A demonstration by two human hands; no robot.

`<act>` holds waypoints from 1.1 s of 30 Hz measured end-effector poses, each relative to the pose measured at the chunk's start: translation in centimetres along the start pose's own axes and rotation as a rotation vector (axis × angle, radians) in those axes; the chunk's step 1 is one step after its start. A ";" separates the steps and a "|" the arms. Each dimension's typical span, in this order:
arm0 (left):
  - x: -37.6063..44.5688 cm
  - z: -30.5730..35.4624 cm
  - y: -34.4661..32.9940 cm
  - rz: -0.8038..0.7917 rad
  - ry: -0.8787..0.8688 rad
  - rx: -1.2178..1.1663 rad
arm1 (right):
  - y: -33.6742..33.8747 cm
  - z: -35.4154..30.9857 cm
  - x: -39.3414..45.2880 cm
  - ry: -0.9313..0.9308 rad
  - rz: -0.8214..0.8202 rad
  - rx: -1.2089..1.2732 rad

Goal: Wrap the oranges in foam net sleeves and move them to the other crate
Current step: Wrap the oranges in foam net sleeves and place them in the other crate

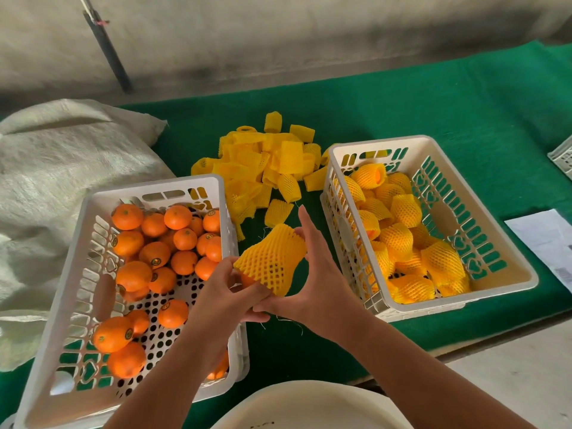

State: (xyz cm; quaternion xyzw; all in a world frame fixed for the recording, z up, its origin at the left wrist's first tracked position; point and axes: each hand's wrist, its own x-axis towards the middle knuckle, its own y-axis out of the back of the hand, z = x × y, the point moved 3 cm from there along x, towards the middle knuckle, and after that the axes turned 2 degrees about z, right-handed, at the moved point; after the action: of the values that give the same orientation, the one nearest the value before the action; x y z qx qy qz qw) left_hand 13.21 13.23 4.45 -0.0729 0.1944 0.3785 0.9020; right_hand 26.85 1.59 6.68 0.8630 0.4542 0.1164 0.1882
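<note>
Between the two crates, both my hands hold a yellow foam net sleeve [272, 258] stretched over an orange, of which only a sliver [247, 280] shows at the sleeve's lower left opening. My left hand [226, 292] grips the orange end. My right hand [312, 274] cups the sleeve from the right and below. The white crate on the left [77, 243] holds several bare oranges [154, 253]. The white crate on the right [507, 267] holds several sleeved oranges [399, 239]. A heap of empty yellow sleeves [263, 162] lies behind on the green cloth.
A pale woven sack [62, 168] bulges at the left behind the orange crate. A sheet of paper [548, 236] lies at the right edge, and the corner of another white crate [563, 156] shows beyond it. A dark pole [108, 51] leans on the wall.
</note>
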 end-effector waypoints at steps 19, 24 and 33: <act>-0.5 -0.5 2.1 -0.383 0.115 -0.232 | 2.0 -1.6 -1.1 0.090 0.074 -0.019; -0.5 -0.3 1.9 -0.404 0.109 -0.218 | 1.9 -1.7 -1.6 0.103 0.053 -0.037; -0.8 0.3 1.0 -0.423 0.116 -0.209 | 1.3 -1.7 -1.8 0.062 0.017 -0.082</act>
State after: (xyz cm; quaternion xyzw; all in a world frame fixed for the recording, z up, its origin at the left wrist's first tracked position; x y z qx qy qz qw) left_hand 12.05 13.49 5.09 -0.2268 0.1862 0.1946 0.9360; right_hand 26.18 -0.17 8.75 0.8544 0.4471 0.1632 0.2083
